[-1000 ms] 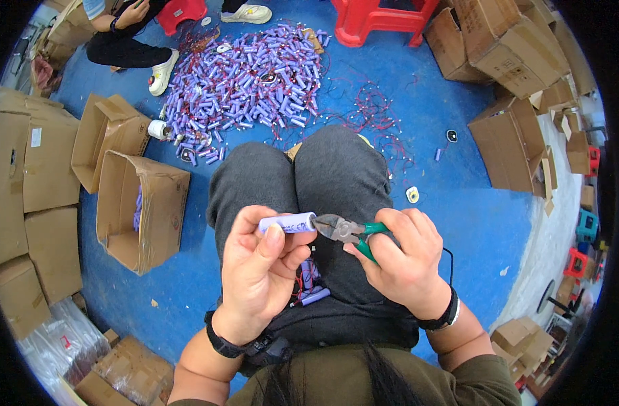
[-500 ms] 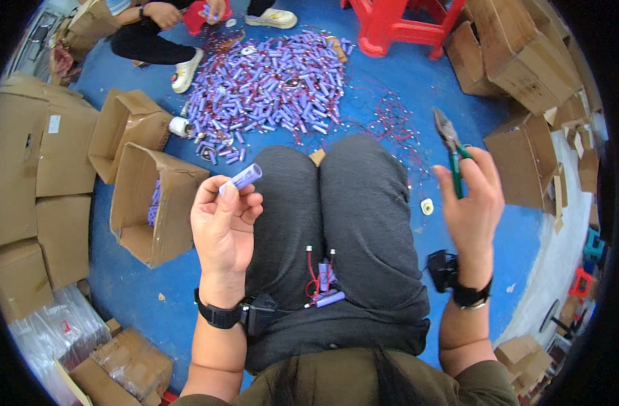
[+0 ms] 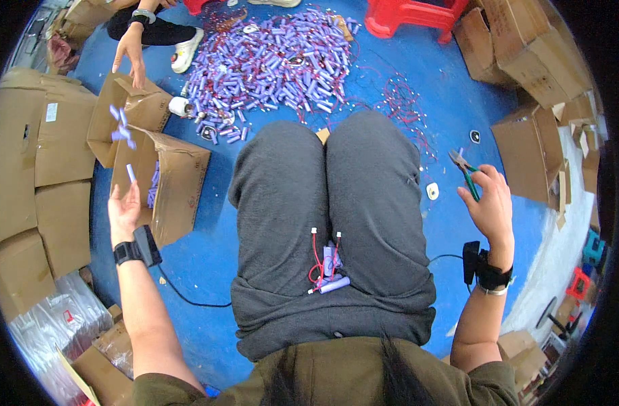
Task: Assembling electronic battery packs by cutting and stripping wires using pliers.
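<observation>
My left hand (image 3: 125, 211) is out to the left with its fingers apart, beside an open cardboard box (image 3: 177, 196). A purple cylindrical cell (image 3: 130, 173) is in the air just above it, over the box. My right hand (image 3: 490, 203) is raised at the right and grips green-handled cutting pliers (image 3: 464, 173). On my lap lies a purple cell pack with red wires (image 3: 327, 267). A big heap of purple cells (image 3: 275, 61) covers the blue floor ahead of my knees.
Another person's hand (image 3: 131, 54) reaches over a second open box (image 3: 106, 125), with cells falling from it. Flat cardboard lies at the left, brown boxes (image 3: 529, 145) at the right, a red stool (image 3: 417, 13) at the top, and loose red wires (image 3: 400, 98).
My left hand swung left to the box and let go of the purple cell, which is now in the air. My right hand with the pliers moved out to the right.
</observation>
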Demonstrator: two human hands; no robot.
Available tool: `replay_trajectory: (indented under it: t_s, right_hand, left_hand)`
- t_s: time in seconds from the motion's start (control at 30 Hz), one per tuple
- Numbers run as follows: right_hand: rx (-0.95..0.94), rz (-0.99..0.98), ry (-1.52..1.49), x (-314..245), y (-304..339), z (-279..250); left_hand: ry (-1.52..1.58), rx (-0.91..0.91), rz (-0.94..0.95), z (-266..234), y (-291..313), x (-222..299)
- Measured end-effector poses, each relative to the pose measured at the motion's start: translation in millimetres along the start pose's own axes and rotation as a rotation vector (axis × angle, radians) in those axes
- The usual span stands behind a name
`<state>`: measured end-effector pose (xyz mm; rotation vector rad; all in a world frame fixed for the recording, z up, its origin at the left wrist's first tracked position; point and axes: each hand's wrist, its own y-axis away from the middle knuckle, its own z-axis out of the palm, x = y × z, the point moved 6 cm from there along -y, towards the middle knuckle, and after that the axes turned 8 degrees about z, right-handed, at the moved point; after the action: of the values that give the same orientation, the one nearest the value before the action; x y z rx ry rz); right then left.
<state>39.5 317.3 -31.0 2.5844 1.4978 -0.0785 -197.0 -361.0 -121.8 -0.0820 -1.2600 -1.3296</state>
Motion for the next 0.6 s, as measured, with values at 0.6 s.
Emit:
replay_trajectory:
  t_s: [0.6]
  right_hand:
    - [-0.126, -0.201, -0.072, -43.6, 0.7, 13.5]
  left_hand:
    - [-1.695, -1.641, 0.712, 175.3, 355.4, -233.6]
